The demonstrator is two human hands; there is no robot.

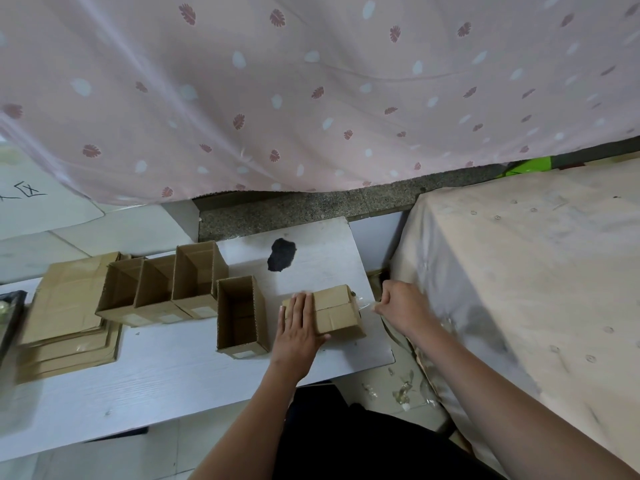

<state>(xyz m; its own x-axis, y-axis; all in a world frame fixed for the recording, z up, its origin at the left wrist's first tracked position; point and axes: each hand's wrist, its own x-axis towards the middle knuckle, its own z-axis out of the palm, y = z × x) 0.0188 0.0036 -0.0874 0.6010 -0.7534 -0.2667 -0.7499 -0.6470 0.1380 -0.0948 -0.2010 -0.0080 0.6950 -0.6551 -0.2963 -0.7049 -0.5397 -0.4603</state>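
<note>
A small closed cardboard box lies on the white table near its right end. My left hand presses flat on the box's left part with straight fingers. My right hand is just off the table's right edge, fingers curled, pinching a strip of clear tape that stretches from the box's right end. What else the right hand holds is hidden.
An open box stands left of the closed one. A row of three open boxes sits further left, beside a stack of flat cardboard. A dark patch marks the table. A cloth-covered surface is at right, a pink curtain behind.
</note>
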